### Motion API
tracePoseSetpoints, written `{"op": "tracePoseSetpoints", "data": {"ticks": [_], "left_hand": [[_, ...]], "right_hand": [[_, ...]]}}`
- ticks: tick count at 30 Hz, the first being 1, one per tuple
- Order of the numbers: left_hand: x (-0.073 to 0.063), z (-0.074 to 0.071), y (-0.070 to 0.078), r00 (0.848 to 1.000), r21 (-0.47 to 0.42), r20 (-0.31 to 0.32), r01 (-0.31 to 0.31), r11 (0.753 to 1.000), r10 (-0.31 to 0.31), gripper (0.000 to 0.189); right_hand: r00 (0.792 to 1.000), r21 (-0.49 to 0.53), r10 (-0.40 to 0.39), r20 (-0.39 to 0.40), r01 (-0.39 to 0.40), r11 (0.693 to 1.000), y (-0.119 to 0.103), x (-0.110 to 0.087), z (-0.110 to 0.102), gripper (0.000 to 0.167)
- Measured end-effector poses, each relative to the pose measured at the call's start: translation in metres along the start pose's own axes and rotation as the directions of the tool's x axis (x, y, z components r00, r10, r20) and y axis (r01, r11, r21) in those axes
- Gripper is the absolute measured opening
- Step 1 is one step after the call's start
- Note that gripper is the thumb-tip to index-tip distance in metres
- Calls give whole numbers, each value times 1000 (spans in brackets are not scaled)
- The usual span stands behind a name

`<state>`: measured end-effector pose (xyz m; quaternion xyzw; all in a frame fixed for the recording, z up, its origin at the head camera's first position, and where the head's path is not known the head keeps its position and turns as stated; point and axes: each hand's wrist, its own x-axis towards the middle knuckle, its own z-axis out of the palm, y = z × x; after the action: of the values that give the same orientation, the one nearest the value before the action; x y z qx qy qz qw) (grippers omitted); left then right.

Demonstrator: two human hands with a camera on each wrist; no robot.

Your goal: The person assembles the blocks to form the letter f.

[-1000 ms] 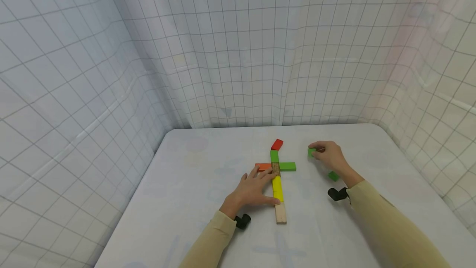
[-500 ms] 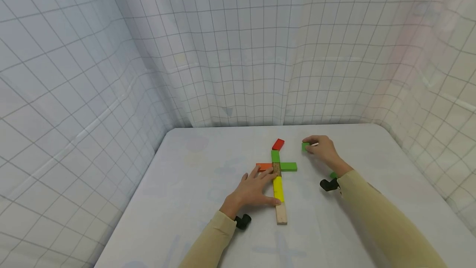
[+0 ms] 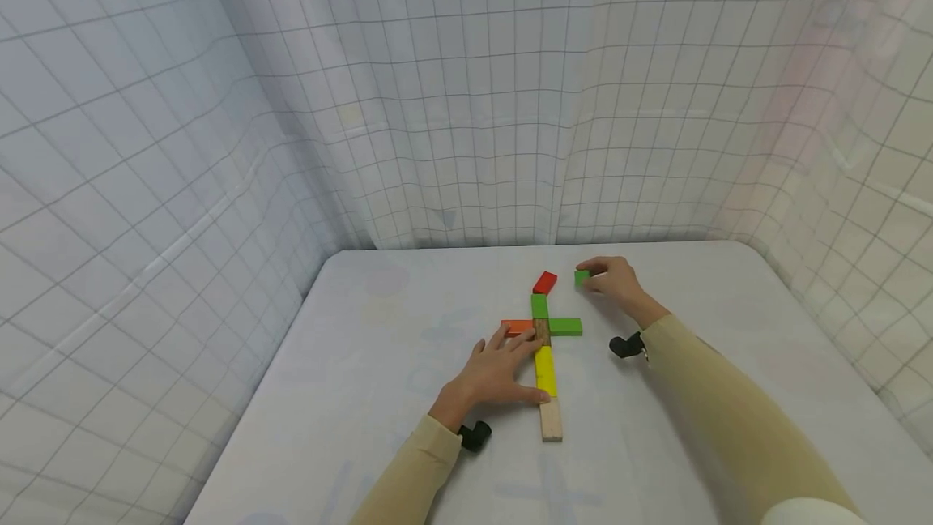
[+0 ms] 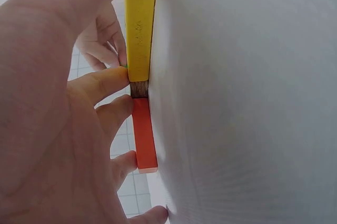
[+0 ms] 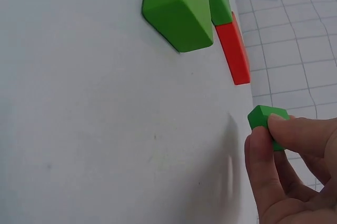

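My left hand (image 3: 492,371) lies with fingers spread along a line of flat blocks. Its thumb touches where the yellow block (image 3: 545,371) meets the plain wooden block (image 3: 551,423); other fingertips rest on the brown block (image 3: 541,326) and the orange block (image 4: 144,134). My right hand (image 3: 618,282) pinches a small green block (image 5: 266,118) between thumb and fingers, above the far part of the table. To its left lies a tilted red block (image 3: 544,282), its near end at a green block (image 3: 539,306). Another green block (image 3: 565,326) extends right from the brown one.
The blocks form a cross on a white-covered table (image 3: 394,379). White gridded curtains (image 3: 466,104) hang behind and at both sides. A black wrist camera (image 3: 476,436) sits on the left wrist, another on the right.
My right hand has moved left and farther away with the small green block, nearer the red block. A loose green block is now hidden by my right arm. My left hand stays put.
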<state>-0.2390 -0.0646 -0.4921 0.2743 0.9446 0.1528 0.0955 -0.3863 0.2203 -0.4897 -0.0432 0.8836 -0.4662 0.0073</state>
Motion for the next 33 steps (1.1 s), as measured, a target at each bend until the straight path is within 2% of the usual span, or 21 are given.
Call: {"op": "tracePoseSetpoints", "data": {"ticks": [14, 22, 28, 33], "left_hand": [[-5, -1, 0, 1000, -10, 2, 2, 1000, -2, 91], [-4, 0, 0, 1000, -18, 4, 3, 1000, -3, 91], [-2, 1, 0, 1000, -8, -4, -13, 1000, 13, 92], [-2, 1, -1, 1000, 5, -7, -9, 1000, 9, 92]], "right_hand": [[998, 8, 50, 35, -51, 999, -5, 19, 18, 40], [998, -87, -11, 68, 17, 996, -4, 26, 26, 39], [993, -200, -48, 104, 68, 977, -6, 31, 27, 40], [990, -246, -64, 128, 94, 965, -9, 34, 26, 41]]}}
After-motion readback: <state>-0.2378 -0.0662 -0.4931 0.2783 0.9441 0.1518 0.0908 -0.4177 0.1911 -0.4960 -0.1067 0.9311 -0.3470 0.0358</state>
